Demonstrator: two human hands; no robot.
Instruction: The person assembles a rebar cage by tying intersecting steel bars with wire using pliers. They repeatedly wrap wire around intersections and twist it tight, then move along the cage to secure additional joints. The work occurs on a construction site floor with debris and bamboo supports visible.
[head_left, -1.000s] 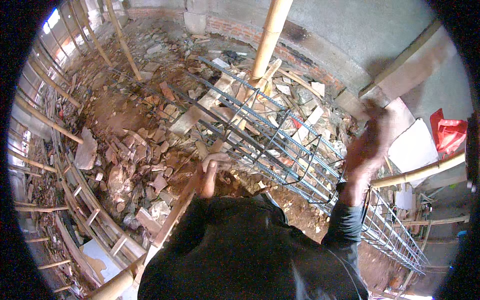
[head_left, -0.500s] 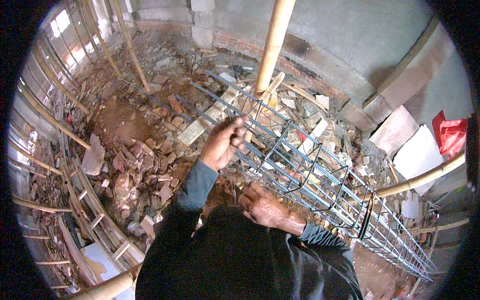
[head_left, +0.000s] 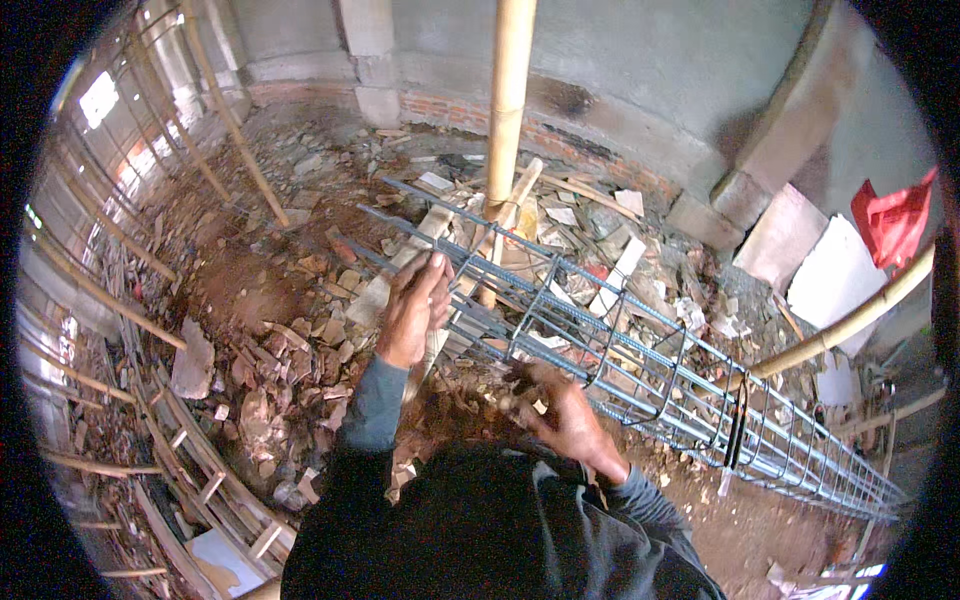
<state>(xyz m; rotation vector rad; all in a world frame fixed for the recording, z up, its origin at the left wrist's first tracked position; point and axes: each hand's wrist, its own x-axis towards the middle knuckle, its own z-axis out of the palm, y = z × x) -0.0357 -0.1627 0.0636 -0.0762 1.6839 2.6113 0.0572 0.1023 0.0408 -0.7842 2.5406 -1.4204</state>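
A long cage of steel reinforcing bars (head_left: pixel 650 375) runs from the middle of the view to the lower right, with square wire stirrups (head_left: pixel 538 300) around its bars. My left hand (head_left: pixel 412 312) is closed at the cage's near left end, its thumb and fingers on the endmost stirrup beside the upper bar. The palm side is partly hidden. Below the cage is my right hand (head_left: pixel 565 415), close to the lower bars. Its fingers are smeared by motion, so what they hold, if anything, is unclear.
An upright bamboo pole (head_left: pixel 507 110) stands just beyond the cage; another bamboo pole (head_left: pixel 850 322) meets it at right. Broken bricks and rubble (head_left: pixel 280 360) cover the ground. A wooden ladder (head_left: pixel 205 470) lies at left. Pale boards (head_left: pixel 830 290) and a red sheet (head_left: pixel 893 222) lean at right.
My right hand has shifted right and its fingers have blurred in motion. My left hand stays at the cage's end, slightly lower and farther left in view. The whole view has shifted a little.
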